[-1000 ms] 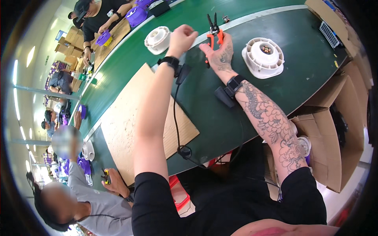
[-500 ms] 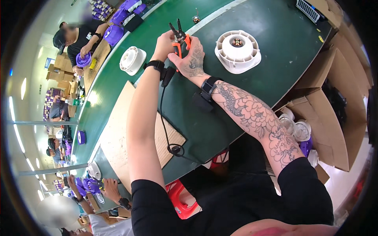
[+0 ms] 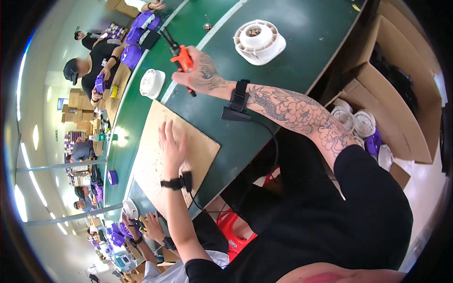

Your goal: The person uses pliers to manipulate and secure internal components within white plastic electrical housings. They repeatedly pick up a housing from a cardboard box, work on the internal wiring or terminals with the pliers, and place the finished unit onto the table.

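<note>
My right hand (image 3: 203,73) is wrapped round the orange handles of a pair of pliers (image 3: 182,59), whose dark jaws point up and to the left over the green table. My left hand (image 3: 173,148) holds nothing. Its fingers are spread above the tan cardboard sheet (image 3: 198,151); whether they touch it I cannot tell. Beyond my right hand sits a white round ribbed housing (image 3: 266,51) with a copper-coloured part in its centre. A second white housing (image 3: 152,84) stands left of the pliers.
A small metal part (image 3: 207,27) lies at the far side of the table (image 3: 302,28). To the right, an open cardboard box (image 3: 401,108) stands by several white cups (image 3: 364,123). Co-workers sit along the left, one holding a purple part (image 3: 100,83). Cables hang from my wrist straps.
My left hand has left the pliers and come back over the cardboard, fingers spread. My right hand has moved left, still gripping the pliers. The whole view has shifted.
</note>
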A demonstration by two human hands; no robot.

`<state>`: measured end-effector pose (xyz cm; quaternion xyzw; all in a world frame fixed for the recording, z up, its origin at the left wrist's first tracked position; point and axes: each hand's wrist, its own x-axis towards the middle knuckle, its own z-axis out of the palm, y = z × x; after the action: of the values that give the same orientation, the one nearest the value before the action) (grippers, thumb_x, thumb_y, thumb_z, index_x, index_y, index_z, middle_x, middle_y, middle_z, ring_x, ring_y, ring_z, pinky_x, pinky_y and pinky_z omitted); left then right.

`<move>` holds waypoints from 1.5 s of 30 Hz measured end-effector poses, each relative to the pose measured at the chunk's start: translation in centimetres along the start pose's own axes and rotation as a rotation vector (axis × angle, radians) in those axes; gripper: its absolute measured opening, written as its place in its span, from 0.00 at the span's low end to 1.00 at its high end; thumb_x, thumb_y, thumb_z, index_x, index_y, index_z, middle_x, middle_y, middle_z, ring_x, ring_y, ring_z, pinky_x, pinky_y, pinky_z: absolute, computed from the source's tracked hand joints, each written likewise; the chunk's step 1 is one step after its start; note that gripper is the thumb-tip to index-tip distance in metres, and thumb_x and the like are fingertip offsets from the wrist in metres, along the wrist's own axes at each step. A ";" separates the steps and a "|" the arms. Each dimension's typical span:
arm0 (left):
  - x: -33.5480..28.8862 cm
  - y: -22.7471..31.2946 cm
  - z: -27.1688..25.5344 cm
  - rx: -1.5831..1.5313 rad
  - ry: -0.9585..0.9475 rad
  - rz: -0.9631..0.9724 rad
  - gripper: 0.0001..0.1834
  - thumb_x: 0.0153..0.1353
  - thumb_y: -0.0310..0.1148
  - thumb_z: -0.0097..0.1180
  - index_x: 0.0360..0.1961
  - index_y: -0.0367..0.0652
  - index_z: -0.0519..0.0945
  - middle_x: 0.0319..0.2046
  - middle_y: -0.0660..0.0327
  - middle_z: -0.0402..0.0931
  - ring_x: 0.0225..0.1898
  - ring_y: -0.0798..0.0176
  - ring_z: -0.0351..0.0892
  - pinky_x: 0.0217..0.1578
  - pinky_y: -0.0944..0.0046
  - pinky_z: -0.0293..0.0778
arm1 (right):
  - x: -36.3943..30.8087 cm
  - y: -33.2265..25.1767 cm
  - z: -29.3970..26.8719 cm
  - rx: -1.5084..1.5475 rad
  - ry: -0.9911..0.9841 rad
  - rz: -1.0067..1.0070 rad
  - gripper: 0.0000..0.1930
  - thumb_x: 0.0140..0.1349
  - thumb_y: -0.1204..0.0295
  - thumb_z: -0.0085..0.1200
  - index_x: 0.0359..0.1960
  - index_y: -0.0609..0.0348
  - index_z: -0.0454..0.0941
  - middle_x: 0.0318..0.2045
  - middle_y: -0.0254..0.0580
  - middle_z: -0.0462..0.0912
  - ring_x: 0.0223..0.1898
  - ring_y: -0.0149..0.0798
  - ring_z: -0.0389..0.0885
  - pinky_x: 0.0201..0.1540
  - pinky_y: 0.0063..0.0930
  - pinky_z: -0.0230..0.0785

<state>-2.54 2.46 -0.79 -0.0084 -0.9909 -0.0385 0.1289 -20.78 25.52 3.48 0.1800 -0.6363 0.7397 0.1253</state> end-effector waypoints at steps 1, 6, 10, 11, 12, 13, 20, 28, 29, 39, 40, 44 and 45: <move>-3.1 -1.5 0.3 -0.068 -0.097 -0.052 0.34 0.71 0.42 0.57 0.75 0.44 0.65 0.75 0.41 0.56 0.75 0.33 0.55 0.73 0.41 0.57 | -1.5 -1.2 -0.2 0.070 -0.072 -0.016 0.26 0.50 0.58 0.69 0.44 0.62 0.73 0.26 0.39 0.74 0.27 0.37 0.79 0.33 0.36 0.73; -6.6 2.5 -1.1 -0.134 -0.217 -0.076 0.38 0.70 0.48 0.56 0.77 0.48 0.63 0.79 0.42 0.49 0.79 0.31 0.43 0.76 0.34 0.42 | -11.4 -8.4 -7.7 0.303 -0.413 0.113 0.23 0.48 0.62 0.67 0.43 0.58 0.72 0.28 0.29 0.68 0.27 0.29 0.65 0.32 0.27 0.61; -7.0 4.7 -1.9 -0.212 -0.235 -0.019 0.37 0.70 0.45 0.58 0.76 0.47 0.65 0.78 0.42 0.51 0.79 0.30 0.45 0.76 0.35 0.43 | -19.1 -8.1 -17.0 0.466 -0.439 0.101 0.26 0.44 0.65 0.64 0.44 0.55 0.68 0.33 0.31 0.68 0.33 0.27 0.64 0.38 0.25 0.60; -7.7 4.7 -1.7 -0.186 -0.221 -0.035 0.35 0.70 0.44 0.58 0.76 0.47 0.66 0.78 0.41 0.53 0.78 0.30 0.47 0.76 0.36 0.45 | -21.1 -7.5 -18.8 0.417 -0.395 0.131 0.26 0.43 0.65 0.64 0.45 0.55 0.67 0.34 0.31 0.67 0.34 0.28 0.64 0.39 0.24 0.59; -7.7 4.4 -0.3 -0.162 -0.202 0.000 0.35 0.71 0.43 0.58 0.76 0.47 0.66 0.78 0.41 0.54 0.78 0.29 0.49 0.76 0.37 0.47 | -23.0 -6.9 -21.2 0.299 -0.302 0.179 0.27 0.43 0.65 0.64 0.45 0.56 0.66 0.33 0.31 0.66 0.34 0.28 0.63 0.40 0.24 0.59; -7.4 4.1 0.5 -0.139 -0.192 0.035 0.33 0.72 0.43 0.57 0.75 0.47 0.67 0.77 0.41 0.56 0.77 0.29 0.50 0.75 0.37 0.49 | -24.7 -6.0 -24.3 0.175 -0.266 0.193 0.26 0.45 0.68 0.64 0.46 0.55 0.66 0.35 0.30 0.67 0.35 0.27 0.64 0.42 0.23 0.60; -4.4 8.0 -0.6 -0.171 -0.261 0.071 0.32 0.74 0.45 0.53 0.75 0.46 0.66 0.77 0.40 0.56 0.78 0.34 0.51 0.77 0.41 0.45 | -40.0 2.3 -43.2 -0.156 0.714 0.687 0.20 0.57 0.67 0.64 0.51 0.54 0.77 0.35 0.30 0.78 0.38 0.29 0.76 0.38 0.25 0.68; -7.4 7.6 -2.1 -0.206 -0.316 0.139 0.32 0.72 0.42 0.55 0.75 0.51 0.68 0.79 0.48 0.53 0.79 0.32 0.47 0.76 0.39 0.47 | -51.0 6.5 -54.9 -0.606 1.134 0.759 0.27 0.57 0.44 0.59 0.46 0.53 0.76 0.43 0.36 0.75 0.43 0.37 0.70 0.45 0.35 0.68; -7.8 7.8 -2.4 -0.193 -0.313 0.145 0.32 0.71 0.41 0.55 0.75 0.51 0.68 0.79 0.49 0.53 0.79 0.32 0.47 0.76 0.38 0.47 | -52.1 6.8 -55.6 -0.650 1.129 0.742 0.31 0.56 0.41 0.59 0.49 0.55 0.77 0.48 0.39 0.75 0.49 0.39 0.71 0.49 0.38 0.70; -6.1 7.0 -0.8 -0.325 -0.260 0.217 0.33 0.67 0.36 0.61 0.73 0.50 0.71 0.78 0.47 0.57 0.78 0.33 0.49 0.76 0.38 0.48 | -49.8 7.6 -60.7 -1.214 0.038 1.270 0.14 0.63 0.58 0.54 0.32 0.55 0.84 0.26 0.30 0.80 0.33 0.28 0.78 0.36 0.30 0.69; -6.3 7.1 -0.7 -0.322 -0.269 0.170 0.33 0.65 0.36 0.63 0.72 0.50 0.73 0.77 0.47 0.59 0.78 0.34 0.51 0.76 0.37 0.50 | -49.1 7.4 -60.6 -1.308 -0.039 1.304 0.15 0.63 0.57 0.55 0.32 0.55 0.84 0.26 0.30 0.80 0.33 0.28 0.78 0.35 0.30 0.68; -4.4 7.8 -3.2 -0.320 -0.277 0.143 0.34 0.60 0.42 0.69 0.68 0.50 0.77 0.74 0.45 0.63 0.76 0.41 0.57 0.74 0.44 0.58 | -48.7 6.7 -59.2 -1.378 -0.035 1.213 0.16 0.60 0.56 0.57 0.32 0.55 0.84 0.25 0.29 0.79 0.30 0.28 0.76 0.33 0.29 0.67; -3.1 8.1 -3.8 -0.334 -0.255 0.164 0.35 0.57 0.46 0.69 0.65 0.49 0.79 0.72 0.41 0.64 0.73 0.35 0.61 0.71 0.41 0.62 | -48.5 6.2 -59.4 -1.379 0.017 1.209 0.16 0.60 0.55 0.58 0.31 0.56 0.84 0.25 0.29 0.79 0.30 0.28 0.76 0.33 0.28 0.67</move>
<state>1.66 10.22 2.62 -0.1152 -0.9750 -0.1901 0.0020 14.12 85.19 -30.21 -0.3036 -0.9218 0.1369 -0.1986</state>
